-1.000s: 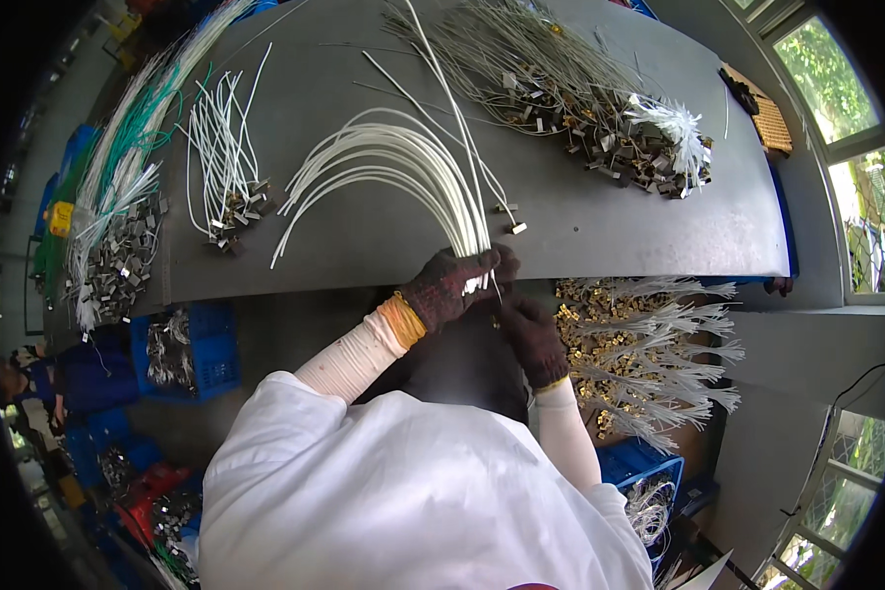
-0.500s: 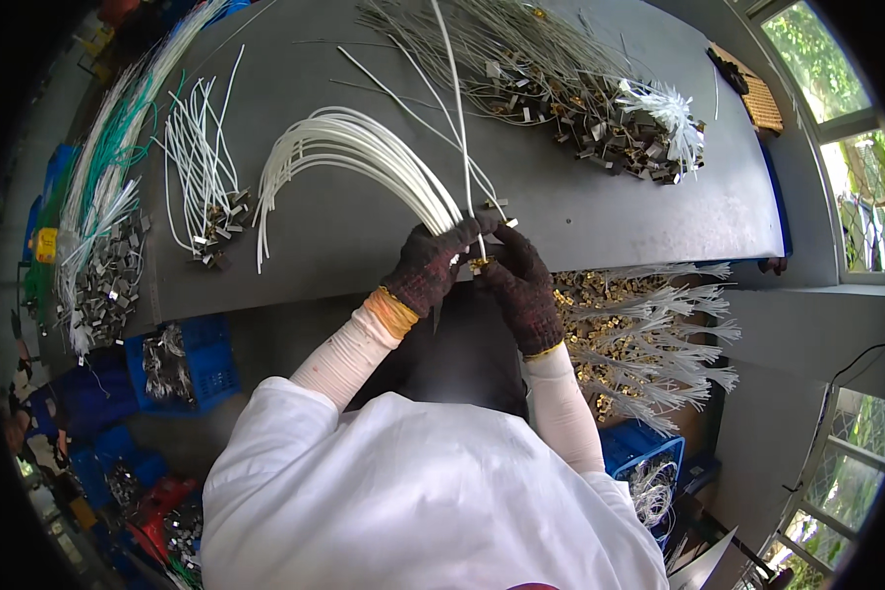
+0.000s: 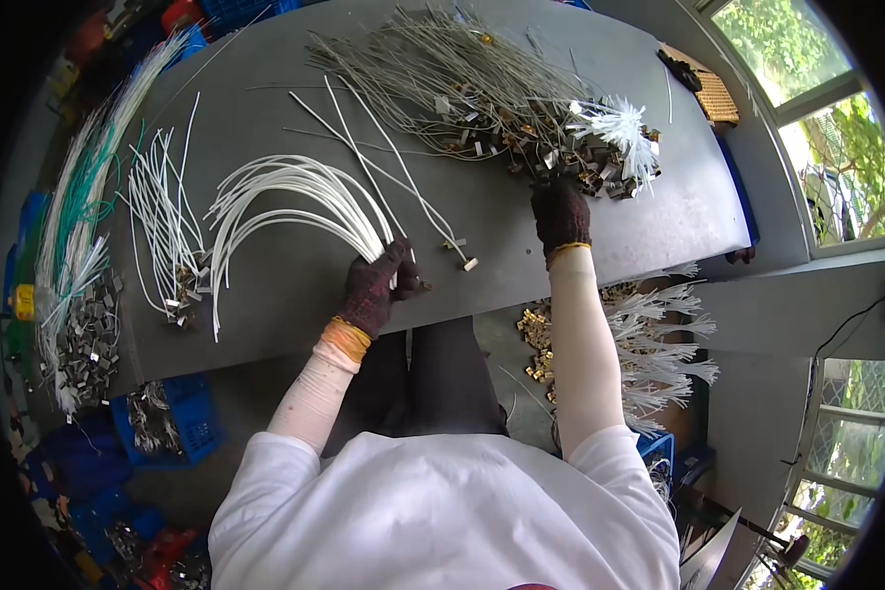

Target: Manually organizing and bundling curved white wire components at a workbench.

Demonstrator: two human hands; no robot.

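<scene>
My left hand (image 3: 378,281), in a dark knitted glove, is closed round a bundle of thick white cables (image 3: 305,177) near the table's front edge. The cables arch away to the left and their free ends hang over the tabletop. My right hand (image 3: 560,212), gloved alike, reaches to the near edge of a pile of thin grey cables with small metal blocks (image 3: 600,167). Its fingertips are hidden among the blocks. Between my hands lie a few loose white cables (image 3: 403,162), ending in a small metal block (image 3: 469,264).
Another cluster of white cables (image 3: 157,187) lies left on the grey table (image 3: 482,305). Beyond it are white and green strands (image 3: 79,197) with metal pieces. Below the table stand a blue crate (image 3: 192,413) and bunched clear strands with brass-coloured ends (image 3: 649,315).
My right hand has left the bundle and moved right and forward to the grey cable pile. My left hand still grips the white bundle. The view has shifted slightly.
</scene>
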